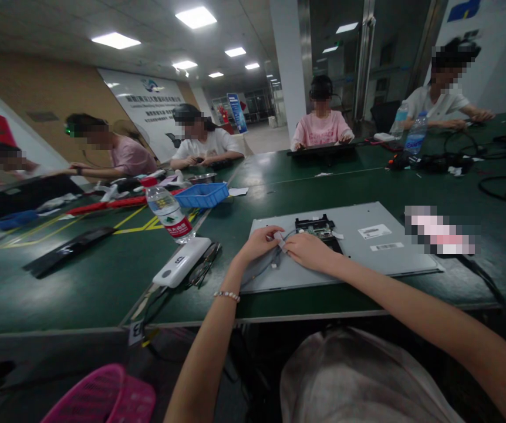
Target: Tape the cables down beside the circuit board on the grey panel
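Observation:
A flat grey display panel (363, 258) lies face down on the green table in front of me. On its back are a black bracket with a circuit board (321, 232) and two white labels. A thin grey cable (264, 268) runs over the panel's left part. My left hand (259, 244) and my right hand (309, 251) meet over the cable, fingers closed. Between their fingertips they pinch a small whitish strip of tape (280, 239); whether it is stuck to the cable I cannot tell.
Left of the panel stand a water bottle (169, 212), a white power bank (182, 262) and glasses (204, 264). Behind them sits a blue tray (203, 195). A blurred pinkish object (440, 230) with a dark cable lies right. Several people work around the table. Below left is a pink basket (136, 393).

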`<state>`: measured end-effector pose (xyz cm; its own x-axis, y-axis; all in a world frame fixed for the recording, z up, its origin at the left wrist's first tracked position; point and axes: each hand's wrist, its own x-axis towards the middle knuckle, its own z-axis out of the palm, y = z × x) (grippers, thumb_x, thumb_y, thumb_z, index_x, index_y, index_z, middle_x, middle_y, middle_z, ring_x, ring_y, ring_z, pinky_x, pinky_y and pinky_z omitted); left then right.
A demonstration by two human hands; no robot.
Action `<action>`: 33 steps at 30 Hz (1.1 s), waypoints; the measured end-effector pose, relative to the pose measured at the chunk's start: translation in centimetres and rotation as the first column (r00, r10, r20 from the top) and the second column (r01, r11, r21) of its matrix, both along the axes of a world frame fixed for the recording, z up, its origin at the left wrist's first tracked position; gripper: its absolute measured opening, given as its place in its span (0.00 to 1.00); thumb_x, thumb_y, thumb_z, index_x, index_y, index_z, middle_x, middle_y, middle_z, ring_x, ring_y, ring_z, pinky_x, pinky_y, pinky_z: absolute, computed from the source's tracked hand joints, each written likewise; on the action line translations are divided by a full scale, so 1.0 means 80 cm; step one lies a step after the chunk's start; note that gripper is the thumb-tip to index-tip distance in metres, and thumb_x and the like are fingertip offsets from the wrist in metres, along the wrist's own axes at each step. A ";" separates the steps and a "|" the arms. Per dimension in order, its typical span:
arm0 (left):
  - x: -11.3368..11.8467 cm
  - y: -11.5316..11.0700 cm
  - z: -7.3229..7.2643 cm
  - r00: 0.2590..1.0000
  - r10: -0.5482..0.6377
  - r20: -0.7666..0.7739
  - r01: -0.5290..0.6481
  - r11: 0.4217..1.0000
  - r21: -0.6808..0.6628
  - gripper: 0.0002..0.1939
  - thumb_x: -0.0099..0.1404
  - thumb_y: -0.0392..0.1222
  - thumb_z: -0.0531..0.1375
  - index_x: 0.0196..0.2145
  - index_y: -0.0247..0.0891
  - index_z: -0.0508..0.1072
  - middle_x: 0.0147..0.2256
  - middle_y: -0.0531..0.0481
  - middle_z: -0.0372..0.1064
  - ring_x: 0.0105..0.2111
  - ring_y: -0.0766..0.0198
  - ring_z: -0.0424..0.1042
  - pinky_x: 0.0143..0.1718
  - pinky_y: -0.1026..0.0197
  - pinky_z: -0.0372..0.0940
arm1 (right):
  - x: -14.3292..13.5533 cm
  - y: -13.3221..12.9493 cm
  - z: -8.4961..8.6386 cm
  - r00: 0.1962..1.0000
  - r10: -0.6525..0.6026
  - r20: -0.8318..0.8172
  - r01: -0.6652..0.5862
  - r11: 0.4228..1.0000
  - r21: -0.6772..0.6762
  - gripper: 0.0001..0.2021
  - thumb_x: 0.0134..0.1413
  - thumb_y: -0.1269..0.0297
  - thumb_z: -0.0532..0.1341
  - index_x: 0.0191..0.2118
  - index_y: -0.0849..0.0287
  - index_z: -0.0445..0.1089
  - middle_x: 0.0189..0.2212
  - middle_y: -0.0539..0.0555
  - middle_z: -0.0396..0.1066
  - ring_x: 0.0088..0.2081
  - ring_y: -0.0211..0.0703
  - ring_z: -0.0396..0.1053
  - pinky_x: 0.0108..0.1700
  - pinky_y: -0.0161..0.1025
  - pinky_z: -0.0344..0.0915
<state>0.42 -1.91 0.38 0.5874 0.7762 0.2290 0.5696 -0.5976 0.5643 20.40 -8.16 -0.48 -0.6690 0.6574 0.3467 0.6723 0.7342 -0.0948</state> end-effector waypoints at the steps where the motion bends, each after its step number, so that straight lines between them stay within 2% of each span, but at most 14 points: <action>1: 0.000 0.000 0.000 1.000 -0.003 0.003 0.003 1.000 -0.003 0.17 0.59 0.38 0.57 0.46 0.36 0.73 0.41 0.46 0.73 0.37 0.63 0.71 0.40 0.61 0.65 | 0.000 0.000 0.000 1.000 0.000 -0.003 0.000 1.000 -0.004 0.12 0.63 0.71 0.52 0.42 0.65 0.72 0.40 0.60 0.73 0.43 0.45 0.69 0.49 0.41 0.61; 10: -0.001 0.003 -0.004 0.999 -0.022 0.035 0.024 0.998 -0.051 0.19 0.59 0.38 0.58 0.49 0.35 0.70 0.39 0.46 0.73 0.34 0.66 0.69 0.39 0.61 0.65 | -0.001 -0.001 -0.003 1.000 0.002 -0.024 -0.002 1.000 0.001 0.11 0.62 0.72 0.53 0.43 0.66 0.73 0.40 0.61 0.73 0.44 0.45 0.69 0.50 0.41 0.60; 15: 0.000 0.002 -0.004 0.998 -0.041 0.046 0.044 0.996 -0.073 0.21 0.59 0.37 0.58 0.51 0.35 0.69 0.39 0.46 0.73 0.36 0.65 0.68 0.39 0.62 0.65 | -0.002 0.001 -0.008 1.000 0.004 -0.023 -0.003 0.999 0.037 0.11 0.62 0.72 0.53 0.43 0.66 0.73 0.40 0.60 0.73 0.44 0.46 0.69 0.50 0.42 0.60; 20: -0.005 0.004 -0.009 0.999 0.016 0.050 -0.015 1.000 -0.012 0.27 0.56 0.36 0.60 0.54 0.39 0.65 0.49 0.44 0.66 0.41 0.63 0.68 0.39 0.61 0.66 | -0.003 0.002 -0.011 1.000 0.012 0.011 -0.013 0.997 0.079 0.10 0.61 0.75 0.54 0.40 0.66 0.73 0.39 0.59 0.74 0.42 0.46 0.69 0.48 0.42 0.60; 23: -0.005 0.003 -0.008 0.999 0.033 0.038 -0.036 0.995 0.094 0.23 0.55 0.36 0.61 0.50 0.39 0.68 0.50 0.46 0.63 0.46 0.60 0.66 0.41 0.60 0.66 | -0.004 0.002 -0.012 1.000 0.015 0.012 -0.016 0.995 0.096 0.10 0.61 0.75 0.53 0.40 0.66 0.72 0.39 0.59 0.74 0.42 0.46 0.69 0.47 0.42 0.60; 26: -0.003 0.003 -0.005 0.999 0.033 -0.014 -0.030 0.984 0.174 0.11 0.54 0.36 0.60 0.38 0.38 0.73 0.42 0.48 0.65 0.45 0.59 0.65 0.47 0.56 0.63 | -0.004 0.002 -0.013 1.000 0.020 0.008 -0.021 0.996 0.082 0.10 0.61 0.75 0.53 0.40 0.66 0.72 0.39 0.59 0.74 0.42 0.45 0.69 0.47 0.42 0.60; 28: -0.003 0.004 -0.004 0.998 0.017 -0.055 -0.007 0.984 0.177 0.05 0.55 0.36 0.59 0.32 0.37 0.74 0.38 0.48 0.67 0.42 0.59 0.66 0.48 0.55 0.62 | -0.004 0.002 -0.012 1.000 0.024 0.001 -0.024 0.997 0.069 0.10 0.61 0.75 0.54 0.39 0.67 0.72 0.38 0.60 0.74 0.42 0.45 0.69 0.48 0.42 0.60; 33: -0.003 0.004 -0.004 0.995 -0.022 -0.096 0.034 0.992 0.121 0.07 0.58 0.37 0.56 0.33 0.37 0.74 0.33 0.49 0.69 0.36 0.62 0.68 0.43 0.58 0.62 | -0.002 -0.001 -0.010 0.998 0.062 -0.028 -0.060 0.996 0.063 0.11 0.63 0.72 0.53 0.40 0.66 0.73 0.38 0.61 0.74 0.43 0.46 0.69 0.50 0.42 0.58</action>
